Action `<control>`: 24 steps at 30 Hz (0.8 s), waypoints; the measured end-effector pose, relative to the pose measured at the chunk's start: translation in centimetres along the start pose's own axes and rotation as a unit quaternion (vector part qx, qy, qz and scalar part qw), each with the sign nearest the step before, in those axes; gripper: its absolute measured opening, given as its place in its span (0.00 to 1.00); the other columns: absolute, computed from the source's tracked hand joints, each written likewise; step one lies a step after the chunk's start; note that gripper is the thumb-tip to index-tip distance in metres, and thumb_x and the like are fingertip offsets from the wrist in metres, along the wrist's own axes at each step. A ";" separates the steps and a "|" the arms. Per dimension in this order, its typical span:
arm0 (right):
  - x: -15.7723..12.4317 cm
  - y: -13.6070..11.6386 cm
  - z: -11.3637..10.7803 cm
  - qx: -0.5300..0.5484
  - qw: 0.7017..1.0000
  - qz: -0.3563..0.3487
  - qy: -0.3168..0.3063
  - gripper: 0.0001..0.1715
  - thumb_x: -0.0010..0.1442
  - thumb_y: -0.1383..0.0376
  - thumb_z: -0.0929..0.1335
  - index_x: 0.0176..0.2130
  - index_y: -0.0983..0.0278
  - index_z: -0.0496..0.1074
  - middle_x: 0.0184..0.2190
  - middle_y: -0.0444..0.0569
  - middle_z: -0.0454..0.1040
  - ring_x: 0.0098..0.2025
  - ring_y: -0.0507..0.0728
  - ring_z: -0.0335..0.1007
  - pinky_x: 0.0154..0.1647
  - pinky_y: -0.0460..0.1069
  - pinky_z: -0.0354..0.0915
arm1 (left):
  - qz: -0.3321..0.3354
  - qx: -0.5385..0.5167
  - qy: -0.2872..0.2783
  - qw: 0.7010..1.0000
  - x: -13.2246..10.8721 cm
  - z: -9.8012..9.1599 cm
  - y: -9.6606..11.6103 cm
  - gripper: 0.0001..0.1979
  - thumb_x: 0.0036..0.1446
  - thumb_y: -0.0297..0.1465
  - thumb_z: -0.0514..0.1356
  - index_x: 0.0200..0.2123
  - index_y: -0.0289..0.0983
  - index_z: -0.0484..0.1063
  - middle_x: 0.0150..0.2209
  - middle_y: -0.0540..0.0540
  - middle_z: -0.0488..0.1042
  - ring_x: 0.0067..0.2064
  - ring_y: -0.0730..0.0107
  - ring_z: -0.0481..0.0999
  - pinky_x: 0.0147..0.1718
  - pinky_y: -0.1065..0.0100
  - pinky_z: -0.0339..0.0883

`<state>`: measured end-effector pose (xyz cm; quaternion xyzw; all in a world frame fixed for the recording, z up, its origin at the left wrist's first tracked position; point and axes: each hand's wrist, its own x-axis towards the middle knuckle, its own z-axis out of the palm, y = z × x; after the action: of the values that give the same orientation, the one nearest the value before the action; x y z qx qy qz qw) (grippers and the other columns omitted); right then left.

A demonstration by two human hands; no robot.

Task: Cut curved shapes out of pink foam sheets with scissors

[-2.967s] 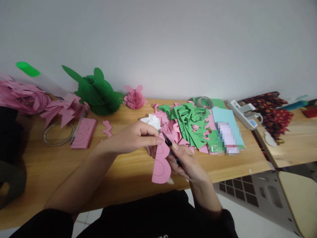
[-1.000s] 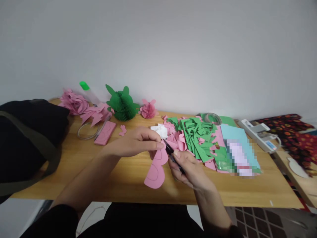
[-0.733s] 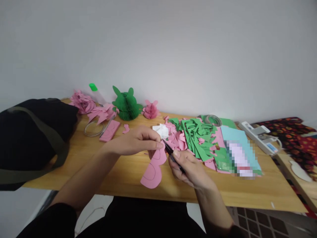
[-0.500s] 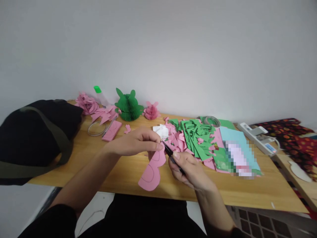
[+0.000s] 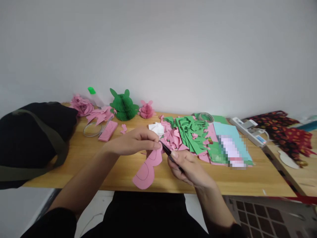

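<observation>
A strip of pink paper (image 5: pixel 144 175) with a scalloped outline and curved drawn lines hangs down from my left hand (image 5: pixel 138 142). That hand pinches its upper end between thumb and fingers. My right hand (image 5: pixel 185 165) is closed around a slim black pointed tool (image 5: pixel 166 149), and its tip meets the paper's upper edge close to my left fingertips. Fingers partly hide the tool, so its exact kind is unclear. Just beyond the hands lie pink paper scraps (image 5: pixel 172 138) and a crumpled white paper (image 5: pixel 156 128).
Green paper scraps (image 5: pixel 192 134) are heaped right of centre, beside a tape roll (image 5: pixel 206 117) and blue sheets (image 5: pixel 229 132). A green honeycomb figure (image 5: pixel 123 107) and a smaller pink figure (image 5: pixel 146 109) stand near the wall. A black bag (image 5: pixel 37 135) sits left; a power strip (image 5: pixel 249 132) lies right.
The view has turned slightly, shifting the table things leftward. The pink strip's lower end has swung a little left; both hands keep their holds, with the tool still at the paper's edge.
</observation>
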<state>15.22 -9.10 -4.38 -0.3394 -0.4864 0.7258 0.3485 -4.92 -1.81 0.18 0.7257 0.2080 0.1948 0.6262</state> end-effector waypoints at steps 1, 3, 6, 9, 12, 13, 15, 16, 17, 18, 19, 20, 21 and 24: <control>-0.1 0.1 0.0 0.001 1.000 0.002 0.001 0.31 0.59 0.42 0.65 0.21 0.61 0.58 0.08 0.32 0.51 0.09 0.43 0.36 0.08 0.42 0.32 | -0.004 -0.005 0.000 1.000 0.1 0.1 0.0 0.15 0.59 0.30 0.57 0.20 0.34 0.68 0.18 0.53 0.66 0.22 0.78 0.64 0.22 0.75 0.59; -0.1 0.2 -0.1 0.004 1.000 0.008 0.004 0.31 0.58 0.41 0.65 0.21 0.61 0.58 0.08 0.32 0.51 0.09 0.43 0.36 0.08 0.42 0.32 | -0.009 -0.009 0.001 1.000 0.3 0.2 -0.2 0.15 0.58 0.31 0.57 0.20 0.35 0.67 0.18 0.53 0.66 0.21 0.78 0.63 0.20 0.75 0.57; -0.1 0.4 -0.3 0.007 1.000 0.011 0.012 0.31 0.58 0.40 0.65 0.21 0.61 0.58 0.08 0.32 0.51 0.09 0.43 0.35 0.08 0.42 0.31 | -0.011 -0.003 -0.002 1.000 0.6 0.2 -0.4 0.15 0.58 0.31 0.57 0.19 0.35 0.67 0.17 0.53 0.63 0.20 0.78 0.62 0.20 0.75 0.57; 0.0 0.7 -0.7 0.006 1.000 0.010 0.019 0.32 0.58 0.40 0.65 0.20 0.61 0.57 0.08 0.32 0.49 0.09 0.43 0.35 0.08 0.42 0.31 | -0.015 0.008 -0.007 1.000 0.9 0.2 -0.7 0.15 0.58 0.31 0.57 0.19 0.35 0.66 0.16 0.54 0.62 0.20 0.77 0.62 0.20 0.75 0.58; 0.3 0.9 -1.2 0.006 1.000 0.013 0.021 0.32 0.58 0.40 0.65 0.20 0.61 0.58 0.08 0.32 0.49 0.09 0.43 0.35 0.08 0.42 0.31 | -0.021 0.012 -0.005 1.000 1.3 0.1 -0.9 0.15 0.58 0.32 0.57 0.20 0.35 0.67 0.16 0.54 0.63 0.20 0.77 0.63 0.20 0.75 0.58; 0.3 0.9 -1.3 0.006 1.000 0.015 0.021 0.32 0.58 0.40 0.65 0.20 0.61 0.58 0.08 0.32 0.49 0.09 0.44 0.35 0.08 0.42 0.31 | -0.023 0.012 -0.004 1.000 1.4 0.1 -0.9 0.14 0.58 0.32 0.57 0.20 0.35 0.68 0.16 0.54 0.64 0.20 0.77 0.64 0.21 0.75 0.58; 0.4 0.9 -1.5 0.010 1.000 0.018 0.021 0.32 0.57 0.40 0.65 0.20 0.61 0.58 0.08 0.32 0.49 0.09 0.43 0.35 0.08 0.42 0.31 | -0.026 0.010 -0.005 1.000 1.6 0.0 -0.9 0.13 0.57 0.32 0.57 0.21 0.35 0.68 0.17 0.53 0.65 0.20 0.77 0.65 0.21 0.74 0.59; 0.5 0.9 -1.5 0.013 1.000 0.018 0.022 0.32 0.57 0.40 0.65 0.20 0.61 0.58 0.08 0.32 0.49 0.09 0.43 0.35 0.08 0.42 0.31 | -0.028 0.009 -0.005 1.000 1.7 0.0 -0.9 0.14 0.57 0.32 0.57 0.20 0.35 0.68 0.17 0.53 0.66 0.21 0.76 0.65 0.21 0.74 0.59; 0.5 0.9 -1.6 0.016 0.999 0.018 0.023 0.32 0.57 0.40 0.65 0.20 0.61 0.57 0.08 0.32 0.49 0.09 0.43 0.35 0.08 0.42 0.31 | -0.028 0.009 -0.007 1.000 1.8 -0.1 -0.9 0.14 0.57 0.32 0.57 0.20 0.35 0.67 0.17 0.52 0.66 0.21 0.76 0.65 0.20 0.74 0.58; 0.5 0.9 -1.6 0.019 0.999 0.017 0.024 0.32 0.57 0.40 0.65 0.20 0.61 0.57 0.08 0.32 0.49 0.09 0.43 0.35 0.08 0.42 0.31 | -0.026 0.012 -0.008 1.000 1.8 -0.1 -0.9 0.15 0.57 0.32 0.57 0.19 0.35 0.67 0.17 0.52 0.66 0.21 0.76 0.65 0.20 0.75 0.58; 0.5 0.9 -1.7 0.020 0.999 0.017 0.025 0.32 0.57 0.40 0.65 0.19 0.61 0.57 0.08 0.32 0.49 0.09 0.43 0.35 0.08 0.42 0.31 | -0.024 0.014 -0.007 1.000 1.9 -0.2 -0.9 0.15 0.58 0.32 0.57 0.19 0.35 0.66 0.17 0.52 0.66 0.21 0.77 0.64 0.20 0.75 0.58; 0.5 0.9 -1.7 0.021 0.999 0.017 0.027 0.32 0.57 0.40 0.65 0.19 0.61 0.57 0.08 0.32 0.49 0.09 0.43 0.35 0.08 0.42 0.31 | -0.024 0.017 -0.006 1.000 2.0 -0.2 -1.0 0.16 0.58 0.32 0.57 0.19 0.35 0.66 0.17 0.53 0.66 0.21 0.77 0.64 0.20 0.75 0.57; 0.5 0.9 -1.8 0.022 0.999 0.017 0.027 0.32 0.57 0.40 0.65 0.19 0.61 0.57 0.08 0.32 0.50 0.09 0.43 0.35 0.08 0.42 0.31 | -0.026 0.019 -0.004 0.999 2.1 -0.3 -1.1 0.16 0.58 0.32 0.58 0.19 0.35 0.66 0.17 0.53 0.66 0.21 0.77 0.63 0.20 0.75 0.57; 0.6 0.9 -2.0 0.028 0.999 0.020 0.029 0.32 0.56 0.40 0.66 0.19 0.61 0.58 0.08 0.32 0.50 0.09 0.44 0.35 0.08 0.42 0.31 | -0.039 0.015 -0.004 0.999 2.5 -0.6 -1.4 0.16 0.58 0.34 0.58 0.19 0.35 0.67 0.17 0.52 0.65 0.20 0.78 0.62 0.19 0.75 0.55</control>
<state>16.35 -7.90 -5.91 -0.3601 -0.4490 0.7359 0.3566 -3.21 0.20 -1.11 0.7272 0.2369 0.1644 0.6229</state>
